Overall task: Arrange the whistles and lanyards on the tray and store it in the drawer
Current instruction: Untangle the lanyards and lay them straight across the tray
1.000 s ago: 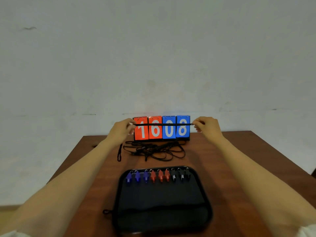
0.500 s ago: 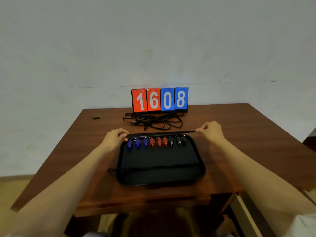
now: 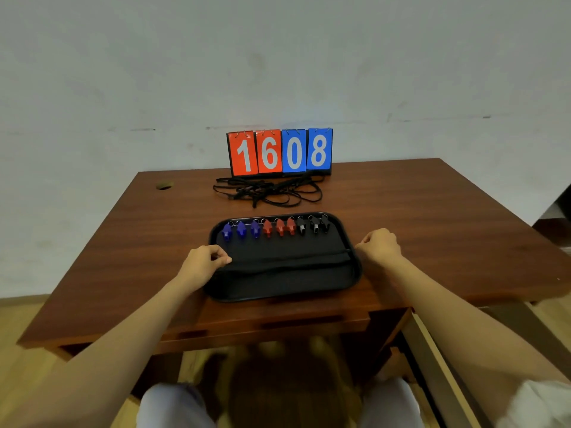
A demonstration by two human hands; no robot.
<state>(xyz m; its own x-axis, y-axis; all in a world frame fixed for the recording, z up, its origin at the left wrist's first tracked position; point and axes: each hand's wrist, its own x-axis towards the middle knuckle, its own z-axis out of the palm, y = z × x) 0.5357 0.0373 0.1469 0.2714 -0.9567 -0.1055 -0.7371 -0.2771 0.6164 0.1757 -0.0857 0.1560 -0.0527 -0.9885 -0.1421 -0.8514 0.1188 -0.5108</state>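
Whistles (image 3: 279, 227), nine small plastic ones in blue, red and black, stand in a row at the far side of the black rectangular tray (image 3: 278, 296) on the brown wooden worktop (image 3: 432, 211). My left hand (image 3: 202, 262) and right hand (image 3: 381, 245) pinch with curled fingers (image 3: 221, 256) the ends of one black cord lanyard (image 3: 290, 257), stretched across the tray's middle. Half a second before, it was up by the whistles. The tangled pile of black lanyards (image 3: 268, 189) behind is not yet arranged.
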